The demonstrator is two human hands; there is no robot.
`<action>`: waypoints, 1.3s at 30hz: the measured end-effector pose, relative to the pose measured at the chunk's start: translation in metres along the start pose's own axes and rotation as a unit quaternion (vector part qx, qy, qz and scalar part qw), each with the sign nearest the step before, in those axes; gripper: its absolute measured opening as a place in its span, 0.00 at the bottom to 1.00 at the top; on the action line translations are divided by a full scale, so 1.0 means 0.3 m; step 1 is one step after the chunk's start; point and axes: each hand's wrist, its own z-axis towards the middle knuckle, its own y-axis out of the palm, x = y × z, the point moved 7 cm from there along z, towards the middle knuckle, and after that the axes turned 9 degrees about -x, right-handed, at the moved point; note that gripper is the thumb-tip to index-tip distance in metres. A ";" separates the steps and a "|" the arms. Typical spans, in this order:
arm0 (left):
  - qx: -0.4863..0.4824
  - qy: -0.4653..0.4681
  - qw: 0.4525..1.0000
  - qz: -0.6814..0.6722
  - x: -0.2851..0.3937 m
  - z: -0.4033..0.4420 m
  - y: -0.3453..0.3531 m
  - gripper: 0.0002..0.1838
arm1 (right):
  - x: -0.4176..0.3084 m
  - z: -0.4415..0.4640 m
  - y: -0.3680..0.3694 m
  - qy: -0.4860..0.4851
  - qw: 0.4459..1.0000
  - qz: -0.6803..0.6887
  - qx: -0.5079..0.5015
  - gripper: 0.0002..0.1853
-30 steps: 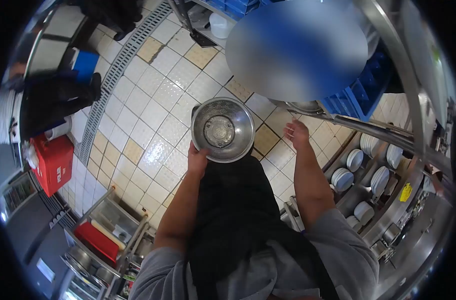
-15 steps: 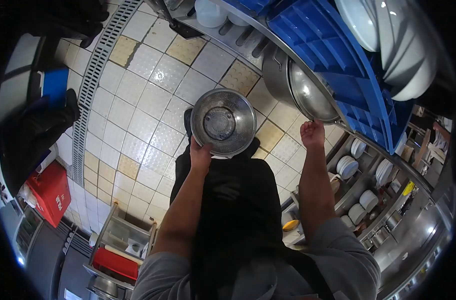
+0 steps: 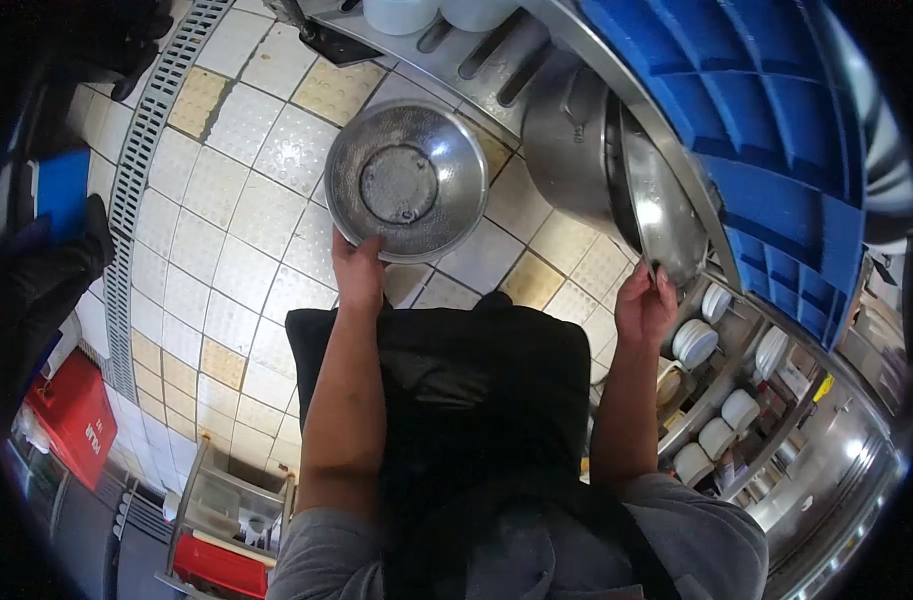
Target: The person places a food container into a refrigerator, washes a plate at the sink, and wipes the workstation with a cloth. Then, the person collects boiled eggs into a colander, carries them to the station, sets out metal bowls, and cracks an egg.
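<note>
Your left hand [image 3: 360, 275] is clamped on the near rim of the metal colander [image 3: 402, 180], thumb on the inside; colander's left of centre, out over the tiled floor [image 3: 262, 210], open side up to you. Your right hand [image 3: 645, 305] is off to the right, its fingertips pinching the near edge of a shiny steel piece [image 3: 667, 195]; lid or bowl, can't tell. Hands well apart. That piece stands tilted just right of the big steel pot [image 3: 567, 150], which is on its side, far right. Slotted metal shelf [image 3: 445, 62] is beside the pot, far side; blue rack [image 3: 777, 210] on the right. White dishes [image 3: 695, 343] are stacked beyond your right forearm. Over on the left: floor drain grate [image 3: 142, 170], red box [image 3: 72, 420] nearer. Your black apron [image 3: 477, 400] fills near centre.
</note>
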 end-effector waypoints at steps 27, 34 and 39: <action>0.053 0.240 0.964 -0.103 0.312 -0.099 -0.028 0.22 | 0.582 0.656 0.121 -0.146 0.927 -0.338 0.076 0.18; 0.051 0.248 0.964 -0.077 0.306 -0.116 -0.048 0.25 | 0.629 0.788 -0.059 -0.128 0.880 -0.447 0.094 0.13; 0.040 0.249 0.965 -0.071 0.301 -0.118 -0.037 0.25 | 0.635 0.904 -0.145 -0.147 0.823 -0.543 0.078 0.13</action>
